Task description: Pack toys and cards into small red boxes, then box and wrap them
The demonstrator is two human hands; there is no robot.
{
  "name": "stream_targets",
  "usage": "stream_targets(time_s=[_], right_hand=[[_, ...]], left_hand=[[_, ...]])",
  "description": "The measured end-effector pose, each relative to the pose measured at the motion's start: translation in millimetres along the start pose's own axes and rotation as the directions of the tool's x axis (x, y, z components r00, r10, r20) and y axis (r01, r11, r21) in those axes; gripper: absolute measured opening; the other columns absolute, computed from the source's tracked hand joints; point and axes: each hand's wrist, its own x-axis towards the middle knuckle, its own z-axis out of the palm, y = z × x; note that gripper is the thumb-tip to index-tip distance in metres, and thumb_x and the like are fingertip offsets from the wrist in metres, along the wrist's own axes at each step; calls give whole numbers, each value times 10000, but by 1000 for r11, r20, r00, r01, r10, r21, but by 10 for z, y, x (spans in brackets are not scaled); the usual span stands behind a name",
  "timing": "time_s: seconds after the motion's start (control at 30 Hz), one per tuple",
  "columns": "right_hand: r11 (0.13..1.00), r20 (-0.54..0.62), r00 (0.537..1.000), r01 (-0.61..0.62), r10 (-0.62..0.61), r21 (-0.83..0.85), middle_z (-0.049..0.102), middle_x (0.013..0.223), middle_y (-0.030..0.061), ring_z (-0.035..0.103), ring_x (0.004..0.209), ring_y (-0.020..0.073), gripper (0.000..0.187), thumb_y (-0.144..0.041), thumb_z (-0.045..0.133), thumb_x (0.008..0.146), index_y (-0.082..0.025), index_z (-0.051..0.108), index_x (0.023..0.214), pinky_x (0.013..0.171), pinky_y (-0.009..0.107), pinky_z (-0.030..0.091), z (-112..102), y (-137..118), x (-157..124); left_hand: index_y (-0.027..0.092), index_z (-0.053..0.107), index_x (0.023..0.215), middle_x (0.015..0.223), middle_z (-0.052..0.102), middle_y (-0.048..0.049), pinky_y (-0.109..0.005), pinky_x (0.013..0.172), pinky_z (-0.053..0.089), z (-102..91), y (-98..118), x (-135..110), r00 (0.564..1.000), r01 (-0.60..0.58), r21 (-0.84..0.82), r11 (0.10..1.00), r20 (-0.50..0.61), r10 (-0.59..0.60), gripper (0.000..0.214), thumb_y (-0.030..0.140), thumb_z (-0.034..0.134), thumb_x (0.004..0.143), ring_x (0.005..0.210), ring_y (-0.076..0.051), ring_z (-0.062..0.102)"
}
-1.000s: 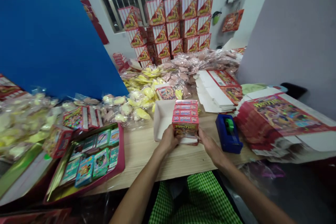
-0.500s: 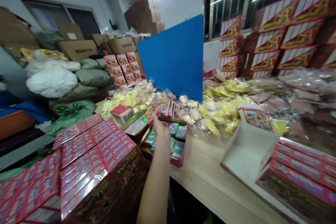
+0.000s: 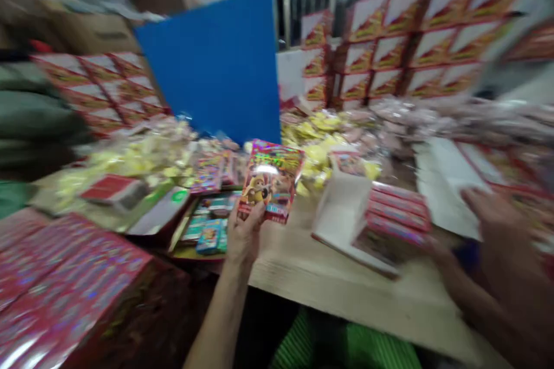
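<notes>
Left hand (image 3: 244,236) has come up from the tin tray (image 3: 176,240) and grips one printed packet (image 3: 270,181) above the table edge: long axis near upright, top leaning right, picture side facing the person, fingers curled around its lower edge. Right hand (image 3: 493,225), blurred, fingers parted, holds nothing visible. Farther off, one white carton tray (image 3: 341,213) sits against stacked red boxes (image 3: 398,213).

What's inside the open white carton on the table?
The white carton holds a stack of small red boxes at its right end. Its white floor shows beside them; anything beneath the boxes is covered.
</notes>
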Motion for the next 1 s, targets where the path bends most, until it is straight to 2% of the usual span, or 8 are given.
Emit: stream_targets(time_s=[0.13,0.23,0.33,0.53,0.7,0.83,0.93,1.0], right_hand=[[997,199,977,-76,72,14,331,1668,22,374,1486,382,770,-526,548,1009,-357,170,1658,1179,631,387,-182,-459,267],[999,275,961,-19,29,-39,436,1608,7,421,1458,351,656,-465,518,1016,-290,333,1620,1200,580,371,-221,-436,461],[983,233,970,104,-66,-152,445,1601,16,439,1445,316,602,-346,455,1030,-272,340,1616,1209,528,376,-267,-279,384],[878,383,914,291,-137,-380,638,1249,128,590,1137,306,637,-98,411,954,-223,385,1579,972,488,519,-193,147,-40],[770,361,929,289,-83,-568,602,1076,112,538,923,272,744,-8,442,879,-236,384,1584,860,420,492,-7,340,-212],[743,358,931,290,-72,-604,527,1374,150,495,1216,341,720,-27,469,898,-287,429,1568,1015,512,437,56,333,-215],[916,93,995,7,33,-401,357,1615,126,272,1497,355,580,-253,476,997,-256,414,1573,1189,585,274,45,472,-188],[944,-164,930,-330,330,27,365,1635,91,202,1549,318,604,-489,473,1002,-246,438,1553,1248,557,193,80,664,-171]], left_hand=[[181,718,1001,970,740,-63,-320,793,584,155,-110,-395,864,-22,307,951,484,-136,511,232,970,559,862,-227,702],[214,685,1142,1100,716,-83,-326,856,575,259,-314,-378,764,-39,309,950,622,-171,538,284,920,663,979,-239,687],[246,607,1261,1258,655,-99,-351,960,535,298,-654,-289,800,-122,374,919,586,-132,565,374,825,756,1170,-255,621],[207,655,1129,1204,650,-118,-420,942,543,194,-1275,-165,881,-368,750,550,470,-51,388,156,661,744,1085,-278,631],[195,640,1197,1177,682,-107,-473,1071,499,188,-1342,-212,875,-378,796,474,474,-99,536,29,532,698,1136,-281,644],[166,630,1255,1432,558,-168,-563,1228,317,291,-1197,-407,862,-433,785,443,505,-53,574,61,592,692,1435,-366,438],[180,596,1342,1486,551,-160,-518,1218,358,430,-1100,-544,849,-200,712,673,469,-243,562,178,651,783,1423,-332,485],[189,603,1329,1450,604,-148,-474,1196,396,592,-1119,-552,830,167,597,785,345,-439,458,326,625,892,1380,-287,547]])
